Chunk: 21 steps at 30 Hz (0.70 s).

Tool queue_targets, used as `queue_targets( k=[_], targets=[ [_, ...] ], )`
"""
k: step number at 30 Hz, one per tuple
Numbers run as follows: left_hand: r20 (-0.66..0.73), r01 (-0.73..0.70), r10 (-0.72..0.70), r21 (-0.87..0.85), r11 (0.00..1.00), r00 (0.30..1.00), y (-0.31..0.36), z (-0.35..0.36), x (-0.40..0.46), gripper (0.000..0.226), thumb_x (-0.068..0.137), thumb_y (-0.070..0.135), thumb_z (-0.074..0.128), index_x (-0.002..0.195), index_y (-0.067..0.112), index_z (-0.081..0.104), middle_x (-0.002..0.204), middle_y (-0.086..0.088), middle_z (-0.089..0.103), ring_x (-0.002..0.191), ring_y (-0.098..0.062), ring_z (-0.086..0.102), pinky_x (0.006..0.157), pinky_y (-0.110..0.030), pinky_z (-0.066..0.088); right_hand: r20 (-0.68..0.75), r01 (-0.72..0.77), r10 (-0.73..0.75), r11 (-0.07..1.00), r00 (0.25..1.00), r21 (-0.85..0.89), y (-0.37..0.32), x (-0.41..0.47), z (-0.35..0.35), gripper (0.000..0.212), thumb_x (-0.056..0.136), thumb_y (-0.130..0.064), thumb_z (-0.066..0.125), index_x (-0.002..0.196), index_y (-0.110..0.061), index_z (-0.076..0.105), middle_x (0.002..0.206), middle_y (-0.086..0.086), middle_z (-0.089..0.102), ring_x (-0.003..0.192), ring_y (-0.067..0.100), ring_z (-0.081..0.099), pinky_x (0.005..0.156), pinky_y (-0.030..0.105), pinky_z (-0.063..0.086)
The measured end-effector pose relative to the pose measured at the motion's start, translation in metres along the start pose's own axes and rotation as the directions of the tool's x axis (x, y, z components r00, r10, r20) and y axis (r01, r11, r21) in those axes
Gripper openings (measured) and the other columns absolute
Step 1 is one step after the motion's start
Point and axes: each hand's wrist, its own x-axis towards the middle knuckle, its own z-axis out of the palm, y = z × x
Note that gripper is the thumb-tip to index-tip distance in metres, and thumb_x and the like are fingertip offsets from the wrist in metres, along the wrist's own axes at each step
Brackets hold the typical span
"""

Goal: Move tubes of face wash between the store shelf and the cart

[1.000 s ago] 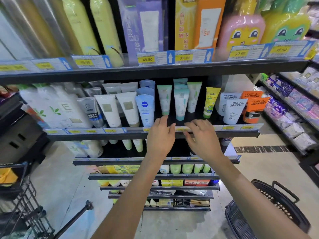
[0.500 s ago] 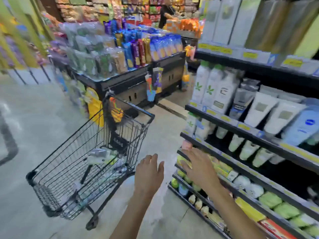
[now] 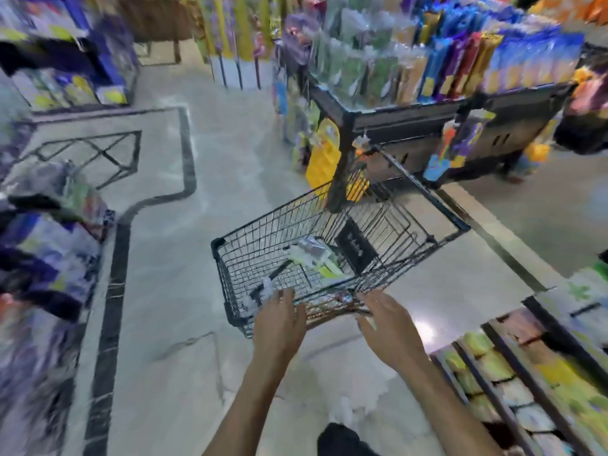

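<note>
**A:** Over the cart (image 3: 329, 258), both hands empty, left hand (image 3: 279, 320) and right hand (image 3: 391, 327) with fingers spread loose. Tubes (image 3: 312, 258) lie on the basket floor.

**B:** I'd reach down past the rim, pinch one tube mid-body, lift it straight up, then turn back to the shelf (image 3: 513, 373) on the right.

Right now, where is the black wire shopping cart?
In the head view the black wire shopping cart stands centre frame on the pale floor, just beyond both open hands, left and right, before the black display stand.
</note>
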Motion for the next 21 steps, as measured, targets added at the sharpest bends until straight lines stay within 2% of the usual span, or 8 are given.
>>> queue_targets(
  k=[7,10,12,16,21],
  targets=[
    [0.042,0.120,-0.120,0.016,0.993,0.992,-0.027,0.013,0.088,0.048,0.104,0.045,0.045,0.142,0.017,0.055,0.134,-0.010,0.062,0.119,-0.031,0.059,0.098,-0.046,0.051,0.158,-0.005,0.003,1.000,0.987,0.010,0.007,0.092,0.035,0.051,0.104,-0.052,0.046,0.149,-0.028,0.052,0.156,-0.002,0.047,0.144,0.019,0.041,0.118,0.037,0.036],
    [0.089,0.180,-0.183,0.044,0.983,0.979,-0.039,0.022,0.121,0.047,0.103,0.046,0.043,0.138,0.018,0.056,0.131,-0.009,0.064,0.115,-0.029,0.061,0.092,-0.044,0.054,0.207,0.015,-0.009,1.000,0.978,-0.025,0.004,0.147,0.036,0.046,0.104,-0.046,0.050,0.145,-0.026,0.055,0.150,-0.004,0.051,0.137,0.021,0.049,0.107,0.036,0.040],
    [0.119,0.209,-0.214,0.053,0.976,0.969,-0.046,0.026,0.138,0.046,0.102,0.045,0.042,0.140,0.020,0.054,0.129,-0.006,0.064,0.112,-0.028,0.061,0.089,-0.043,0.055,0.224,0.026,-0.030,0.999,0.974,0.022,-0.001,0.185,0.037,0.043,0.103,-0.043,0.053,0.142,-0.025,0.058,0.147,-0.005,0.053,0.133,0.022,0.052,0.104,0.036,0.043],
    [0.229,0.325,-0.331,0.064,0.944,0.916,-0.063,0.037,0.165,0.041,0.105,0.039,0.045,0.138,0.016,0.054,0.125,-0.009,0.064,0.111,-0.030,0.060,0.087,-0.041,0.052,0.302,0.091,-0.103,0.994,0.948,0.053,-0.011,0.263,0.057,0.043,0.100,-0.039,0.058,0.140,-0.022,0.060,0.140,0.001,0.059,0.125,0.022,0.056,0.103,0.037,0.045],
    [0.347,0.433,-0.425,0.061,0.900,0.836,-0.092,0.060,0.198,0.044,0.105,0.037,0.047,0.143,0.015,0.050,0.139,-0.013,0.057,0.117,-0.034,0.058,0.092,-0.044,0.052,0.409,0.116,-0.121,0.993,0.904,0.036,-0.032,0.338,0.088,0.046,0.102,-0.042,0.054,0.145,-0.023,0.055,0.146,-0.001,0.055,0.132,0.023,0.051,0.108,0.040,0.043]
  ],
)
